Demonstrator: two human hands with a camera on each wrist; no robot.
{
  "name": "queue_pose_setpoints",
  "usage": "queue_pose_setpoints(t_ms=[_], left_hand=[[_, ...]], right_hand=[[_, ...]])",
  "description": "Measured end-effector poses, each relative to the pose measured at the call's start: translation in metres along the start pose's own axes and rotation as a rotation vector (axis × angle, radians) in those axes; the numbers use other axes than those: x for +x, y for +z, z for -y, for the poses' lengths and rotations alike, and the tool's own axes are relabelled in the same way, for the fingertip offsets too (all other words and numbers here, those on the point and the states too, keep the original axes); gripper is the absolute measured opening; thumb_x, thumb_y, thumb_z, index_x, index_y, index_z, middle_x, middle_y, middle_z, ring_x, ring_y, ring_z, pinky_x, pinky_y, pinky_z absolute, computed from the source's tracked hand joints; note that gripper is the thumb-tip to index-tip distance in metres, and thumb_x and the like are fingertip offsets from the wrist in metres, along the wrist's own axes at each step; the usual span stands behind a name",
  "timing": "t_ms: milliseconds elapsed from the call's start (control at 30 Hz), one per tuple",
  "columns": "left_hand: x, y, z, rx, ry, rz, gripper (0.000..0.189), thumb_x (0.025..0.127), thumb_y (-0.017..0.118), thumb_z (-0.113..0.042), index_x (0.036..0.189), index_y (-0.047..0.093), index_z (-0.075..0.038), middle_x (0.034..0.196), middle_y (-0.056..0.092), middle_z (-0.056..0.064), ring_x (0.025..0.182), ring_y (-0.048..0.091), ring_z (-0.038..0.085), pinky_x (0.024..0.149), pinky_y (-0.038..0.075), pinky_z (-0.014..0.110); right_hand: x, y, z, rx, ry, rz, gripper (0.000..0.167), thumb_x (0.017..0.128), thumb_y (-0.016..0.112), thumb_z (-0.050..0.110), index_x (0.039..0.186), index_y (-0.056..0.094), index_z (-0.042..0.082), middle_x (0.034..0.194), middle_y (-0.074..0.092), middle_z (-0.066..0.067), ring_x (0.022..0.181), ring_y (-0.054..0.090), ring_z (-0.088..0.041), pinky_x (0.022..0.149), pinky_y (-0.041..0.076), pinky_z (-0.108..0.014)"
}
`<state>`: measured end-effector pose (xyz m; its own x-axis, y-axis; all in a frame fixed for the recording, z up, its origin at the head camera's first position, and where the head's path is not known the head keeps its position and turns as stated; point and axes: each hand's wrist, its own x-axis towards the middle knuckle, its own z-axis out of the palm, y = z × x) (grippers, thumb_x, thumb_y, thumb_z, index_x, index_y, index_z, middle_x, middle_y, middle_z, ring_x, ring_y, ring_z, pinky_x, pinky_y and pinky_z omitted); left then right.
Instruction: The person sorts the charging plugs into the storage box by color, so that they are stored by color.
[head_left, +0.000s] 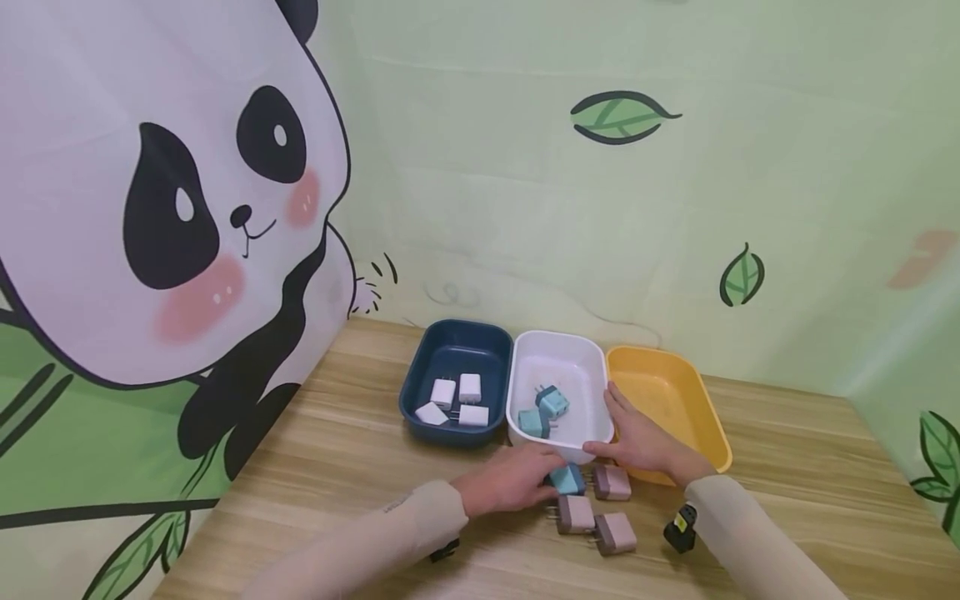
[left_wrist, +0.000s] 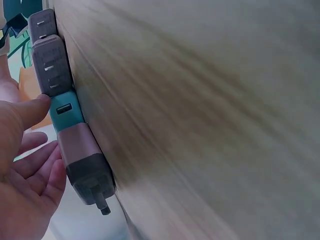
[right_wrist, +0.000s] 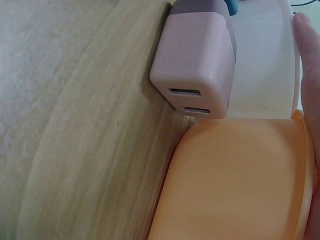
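My left hand (head_left: 510, 479) reaches in front of the white bin (head_left: 517, 367) and pinches a teal charger (head_left: 567, 480) on the table, thumb on the near side and forefinger on the far side. In the left wrist view, the thumb tip lies at the edge of the teal charger (left_wrist: 66, 111), and the other fingers curve loosely. Three pink chargers (head_left: 576, 515) with dark plug ends stand around it. My right hand (head_left: 648, 442) rests on the near right corner of the white bin, fingers extended along the rim, thumb at the front edge. Two teal chargers (head_left: 553, 403) lie inside that bin.
A navy bin (head_left: 411, 375) with several white chargers (head_left: 469, 387) stands left of the white one. Under my right hand, the yellow bin (head_left: 705, 408) adjoins it on the right. Behind the wooden table (head_left: 322, 450) hangs a panda-printed cloth backdrop (head_left: 480, 208).
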<state>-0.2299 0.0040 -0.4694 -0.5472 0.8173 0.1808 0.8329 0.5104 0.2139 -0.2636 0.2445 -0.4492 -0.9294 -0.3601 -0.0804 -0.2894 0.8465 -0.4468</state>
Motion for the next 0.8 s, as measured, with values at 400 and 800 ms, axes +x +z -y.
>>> queue_pose_setpoints(t_ms=[400, 800], left_hand=[[0.0063, 0.0044, -0.0039, 0.041, -0.029, 0.027, 0.054, 0.084, 0.072, -0.029, 0.133, 0.051, -0.017, 0.128, 0.057, -0.004, 0.112, 0.053, 0.006, 0.097, 0.04, 0.023], [0.0093, 0.0028, -0.0003, -0.016, -0.025, 0.081, 0.055, 0.083, 0.074, -0.025, 0.132, 0.052, -0.016, 0.128, 0.056, -0.005, 0.108, 0.052, 0.004, 0.096, 0.04, 0.022]], right_hand=[[0.0014, 0.003, -0.0038, -0.003, -0.021, -0.006, 0.11, 0.078, 0.065, 0.062, 0.149, 0.011, -0.004, 0.156, 0.0, -0.019, 0.14, 0.014, -0.038, 0.108, 0.023, -0.051], [0.0002, 0.0022, -0.0016, -0.005, -0.007, -0.013, 0.108, 0.079, 0.066, 0.059, 0.149, 0.011, -0.003, 0.156, 0.0, -0.018, 0.14, 0.015, -0.038, 0.108, 0.022, -0.052]])
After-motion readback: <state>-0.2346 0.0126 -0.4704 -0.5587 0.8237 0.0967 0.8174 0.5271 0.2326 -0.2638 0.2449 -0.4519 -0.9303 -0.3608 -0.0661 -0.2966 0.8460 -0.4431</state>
